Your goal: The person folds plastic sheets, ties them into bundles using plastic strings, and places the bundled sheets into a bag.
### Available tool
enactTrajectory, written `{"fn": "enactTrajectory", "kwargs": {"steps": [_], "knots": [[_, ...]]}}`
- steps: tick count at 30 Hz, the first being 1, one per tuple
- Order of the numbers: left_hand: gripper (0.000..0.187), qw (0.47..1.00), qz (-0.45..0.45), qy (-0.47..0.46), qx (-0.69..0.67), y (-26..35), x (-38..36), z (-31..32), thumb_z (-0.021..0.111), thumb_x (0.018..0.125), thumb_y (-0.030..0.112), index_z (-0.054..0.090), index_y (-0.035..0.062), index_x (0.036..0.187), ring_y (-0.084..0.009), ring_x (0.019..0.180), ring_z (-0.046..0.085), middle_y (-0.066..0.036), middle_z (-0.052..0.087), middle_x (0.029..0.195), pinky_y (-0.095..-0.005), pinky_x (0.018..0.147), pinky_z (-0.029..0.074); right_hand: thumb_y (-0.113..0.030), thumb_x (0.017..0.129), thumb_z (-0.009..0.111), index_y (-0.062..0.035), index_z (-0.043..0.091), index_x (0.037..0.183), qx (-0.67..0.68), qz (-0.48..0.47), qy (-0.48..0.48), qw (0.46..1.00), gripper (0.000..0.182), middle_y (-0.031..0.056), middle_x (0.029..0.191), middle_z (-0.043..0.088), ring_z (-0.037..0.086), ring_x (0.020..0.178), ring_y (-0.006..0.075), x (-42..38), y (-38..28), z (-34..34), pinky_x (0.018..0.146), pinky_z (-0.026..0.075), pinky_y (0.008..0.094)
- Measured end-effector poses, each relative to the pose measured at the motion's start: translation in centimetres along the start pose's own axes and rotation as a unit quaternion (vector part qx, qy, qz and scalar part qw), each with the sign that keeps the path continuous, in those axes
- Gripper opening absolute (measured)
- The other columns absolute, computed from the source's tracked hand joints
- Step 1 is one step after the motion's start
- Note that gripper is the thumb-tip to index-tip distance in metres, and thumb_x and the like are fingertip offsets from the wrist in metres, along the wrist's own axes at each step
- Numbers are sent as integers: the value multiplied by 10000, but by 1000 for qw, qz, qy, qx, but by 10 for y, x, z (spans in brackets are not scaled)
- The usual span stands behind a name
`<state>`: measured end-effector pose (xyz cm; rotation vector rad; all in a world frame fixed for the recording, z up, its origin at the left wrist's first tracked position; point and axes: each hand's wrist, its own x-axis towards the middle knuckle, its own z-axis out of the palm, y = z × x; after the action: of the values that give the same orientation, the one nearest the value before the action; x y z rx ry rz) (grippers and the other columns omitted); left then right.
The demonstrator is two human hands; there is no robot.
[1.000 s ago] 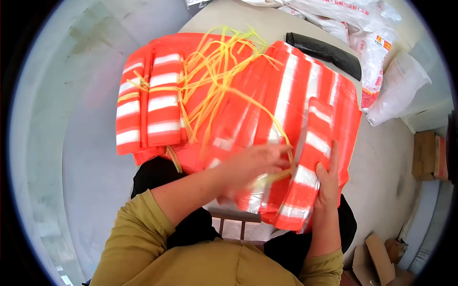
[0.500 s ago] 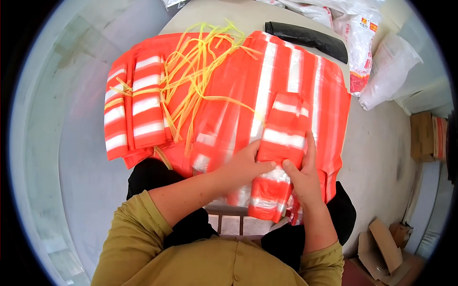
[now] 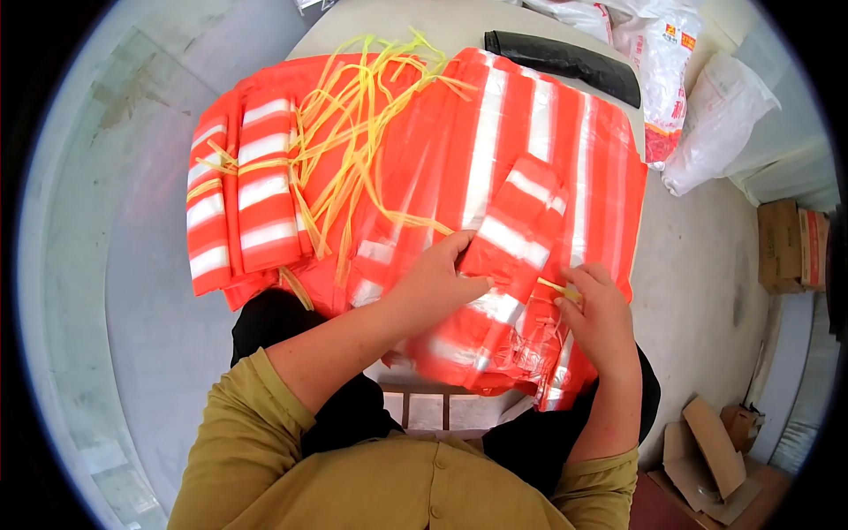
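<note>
A folded bundle of orange-red and white striped plastic bags [image 3: 511, 240] lies slanted on a wide stack of the same bags [image 3: 609, 194]. My left hand [image 3: 439, 284] grips the bundle's left edge, thumb on top and fingers partly hidden beneath. On the right side, my right hand [image 3: 602, 320] pinches the short end of a yellow strip [image 3: 549, 284] between thumb and fingers. Another yellow strip reaches the bundle's left edge by my left fingers; whether the two are one is hidden. The bundle's lower end is crumpled and spread toward my lap.
Loose yellow strips [image 3: 353, 132] lie tangled on the bags. Tied striped bundles [image 3: 265, 190] sit at the left. A black plastic roll [image 3: 565, 66] lies at the table's back, with white sacks [image 3: 667, 79] beyond. Cardboard boxes [image 3: 780, 246] stand on the right.
My right hand has let go of the bundle, moved right and pinched a yellow strip end. The bundle has tilted, and its lower end has shifted left. My left hand has moved slightly left and up.
</note>
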<state>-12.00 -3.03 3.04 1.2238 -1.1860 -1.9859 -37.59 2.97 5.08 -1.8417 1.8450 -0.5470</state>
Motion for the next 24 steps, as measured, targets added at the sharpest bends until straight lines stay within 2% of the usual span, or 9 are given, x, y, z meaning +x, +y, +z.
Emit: {"fn": "enactTrajectory", "kwargs": {"steps": [3, 6, 9, 12, 15, 18, 21, 24], "knots": [[618, 995, 51, 7, 81, -10, 4, -3, 706, 906, 23, 506, -23, 1490, -156, 1196, 646, -103, 657, 1338, -314, 1014, 531, -104, 876, 717, -33, 738, 1031, -82, -25, -37, 996, 171, 129, 933, 686, 678, 914, 332, 0, 5, -2, 783, 542, 421], [631, 992, 69, 4, 106, -14, 7, -6, 717, 896, 23, 508, -28, 1489, -159, 1203, 637, -104, 657, 1338, -314, 1015, 529, -109, 861, 721, -13, 721, 908, -66, 28, -33, 997, 107, 125, 904, 690, 672, 907, 327, -2, -3, -12, 778, 540, 418], [636, 990, 75, 12, 122, -13, 7, -7, 725, 891, 30, 510, -30, 1486, -160, 1201, 637, -109, 658, 1335, -317, 1016, 529, -85, 842, 721, -1, 700, 860, -17, 46, -29, 998, 88, 125, 859, 673, 652, 865, 329, -3, -2, -24, 756, 526, 410], [637, 987, 80, 17, 136, -14, 7, -7, 730, 889, 39, 513, -29, 1483, -160, 1197, 640, -114, 662, 1329, -316, 1012, 531, -59, 843, 715, 7, 672, 787, 11, -30, 3, 999, 97, 125, 868, 680, 639, 833, 292, -4, 16, -31, 740, 508, 389], [631, 988, 72, 19, 136, -12, 6, -6, 735, 887, 49, 518, -31, 1474, -158, 1181, 648, -117, 666, 1324, -313, 1001, 537, -35, 859, 702, 15, 637, 729, 208, -10, -8, 978, 154, 123, 973, 723, 632, 853, 224, -9, 17, -36, 754, 490, 364], [620, 987, 67, 26, 145, -14, 8, -5, 740, 886, 63, 527, -26, 1462, -156, 1153, 658, -119, 670, 1322, -314, 982, 545, -57, 911, 704, 26, 702, 806, 391, -25, -107, 914, 134, 142, 1139, 735, 643, 944, 187, -3, 16, -39, 819, 496, 342], [610, 980, 66, 37, 183, -10, 5, -3, 745, 884, 77, 537, -15, 1449, -156, 1125, 667, -127, 674, 1313, -316, 960, 551, -129, 975, 678, 51, 750, 974, 474, -88, -136, 866, 195, 151, 1216, 722, 663, 1032, 213, 3, 4, -20, 902, 511, 338], [595, 973, 81, 46, 213, -10, 4, 0, 747, 882, 86, 549, -6, 1435, -161, 1112, 670, -135, 680, 1291, -320, 946, 552, -213, 1022, 634, 69, 747, 1097, 474, -78, -134, 867, 313, 159, 1195, 720, 677, 1089, 257, 6, 0, -9, 977, 518, 362]]}}
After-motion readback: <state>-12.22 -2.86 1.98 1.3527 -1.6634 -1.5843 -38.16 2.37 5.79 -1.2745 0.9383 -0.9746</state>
